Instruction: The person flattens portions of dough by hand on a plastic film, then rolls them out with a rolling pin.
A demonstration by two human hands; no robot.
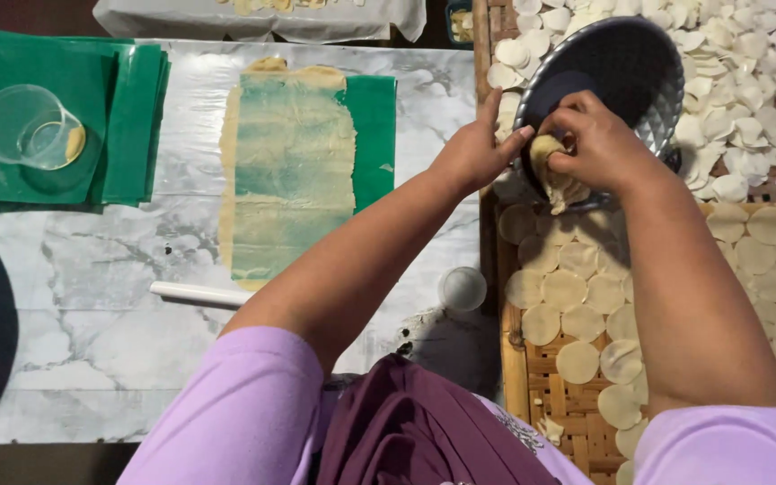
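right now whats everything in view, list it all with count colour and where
dough lump: one, pale yellow, at the dark bowl's rim, under the right fingers
dark bowl: one, dark grey metal, tilted over the woven tray
dough discs: many, cream, spread on the woven tray
woven tray: at least one, tan, right side
rolled dough sheet: one, pale, on a green plastic sheet, table centre
green plastic stack: one, green, far left
clear cup: one, clear, on the green stack
white rod: one, white, near the sheet's end
small round cutter: one, clear, table edge
marble table: one, white-grey
left hand: on the bowl's rim
right hand: pinching the lump
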